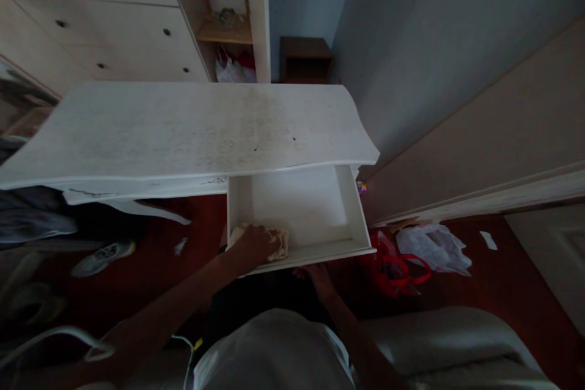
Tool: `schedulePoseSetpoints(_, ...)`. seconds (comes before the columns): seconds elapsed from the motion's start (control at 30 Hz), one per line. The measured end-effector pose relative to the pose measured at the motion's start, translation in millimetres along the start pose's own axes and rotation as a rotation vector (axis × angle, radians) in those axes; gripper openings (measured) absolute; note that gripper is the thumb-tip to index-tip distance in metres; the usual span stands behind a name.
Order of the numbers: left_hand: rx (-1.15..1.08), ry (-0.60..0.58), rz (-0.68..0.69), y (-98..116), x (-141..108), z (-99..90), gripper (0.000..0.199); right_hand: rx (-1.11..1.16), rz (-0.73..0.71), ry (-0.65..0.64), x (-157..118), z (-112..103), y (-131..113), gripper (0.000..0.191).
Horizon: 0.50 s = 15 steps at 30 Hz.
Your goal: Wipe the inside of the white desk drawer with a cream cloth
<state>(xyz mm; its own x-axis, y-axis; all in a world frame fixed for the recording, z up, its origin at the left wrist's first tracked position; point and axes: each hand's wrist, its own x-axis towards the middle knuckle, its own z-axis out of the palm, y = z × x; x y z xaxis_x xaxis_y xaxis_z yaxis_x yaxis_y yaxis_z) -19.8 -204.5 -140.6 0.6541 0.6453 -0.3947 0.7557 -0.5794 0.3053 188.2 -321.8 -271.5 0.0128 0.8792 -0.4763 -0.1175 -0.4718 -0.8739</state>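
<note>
A white drawer [301,204] is pulled out from a white table [183,128] with a curved edge and a stained top. Inside its near left corner lies a crumpled cream cloth [282,245], and my left hand [256,245] presses on it with bent fingers wrapped over it. My right hand [315,275] is below the drawer's front panel, near its underside; the panel partly hides the fingers, so their grip does not show.
A red bag [393,271] and a white plastic bag [434,250] lie on the floor to the right. A shoe [103,258] lies at left. White cabinets [123,30] and a small brown box-like unit [305,58] stand behind the table. A grey sofa [448,341] is at lower right.
</note>
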Motion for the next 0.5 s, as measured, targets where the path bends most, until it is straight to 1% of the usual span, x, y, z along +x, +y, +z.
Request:
schedulePoseSetpoints(0.1, 0.306, 0.083, 0.103, -10.4, 10.1, -12.6, 0.033, 0.001, 0.013, 0.012, 0.5, -1.1, 3.3, 0.043)
schedulePoseSetpoints(0.2, 0.462, 0.168, 0.106, -23.9, 27.6, -28.3, 0.032, -0.004, 0.004, 0.008, -0.6, -1.3, 1.0, 0.045)
schedulePoseSetpoints(0.3, 0.538, 0.243, 0.082, -36.8, 46.2, -39.1, 0.029, -0.016, -0.005, 0.003, -2.8, -0.7, -5.0, 0.045)
schedulePoseSetpoints(0.4, 0.561, 0.301, 0.043, -45.6, 60.7, -44.1, 0.031, -0.019, -0.017, 0.014, -4.4, 0.7, -8.9, 0.042)
schedulePoseSetpoints(0.5, 0.516, 0.341, -0.093, -48.5, 72.2, -47.7, 0.036, -0.002, -0.015, 0.027, -4.5, 2.2, -8.0, 0.041)
